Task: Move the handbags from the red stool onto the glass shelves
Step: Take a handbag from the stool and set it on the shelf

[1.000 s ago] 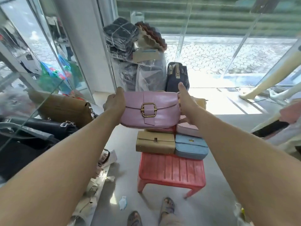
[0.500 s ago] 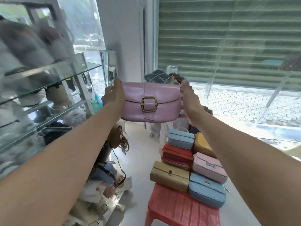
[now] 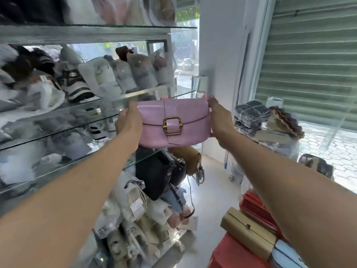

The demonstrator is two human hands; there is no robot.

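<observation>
Left hand (image 3: 129,120) and right hand (image 3: 220,120) grip ends of pink handbag (image 3: 174,123), frame centre, before glass shelves (image 3: 108,102).

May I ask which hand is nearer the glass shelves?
Left: the left hand holds the pink handbag beside the glass shelves; the right hand holds its far end.

At left the glass shelves (image 3: 87,32) hold plastic-wrapped bags (image 3: 108,78); lower right, the red stool (image 3: 231,252) carries stacked handbags (image 3: 249,231).
</observation>
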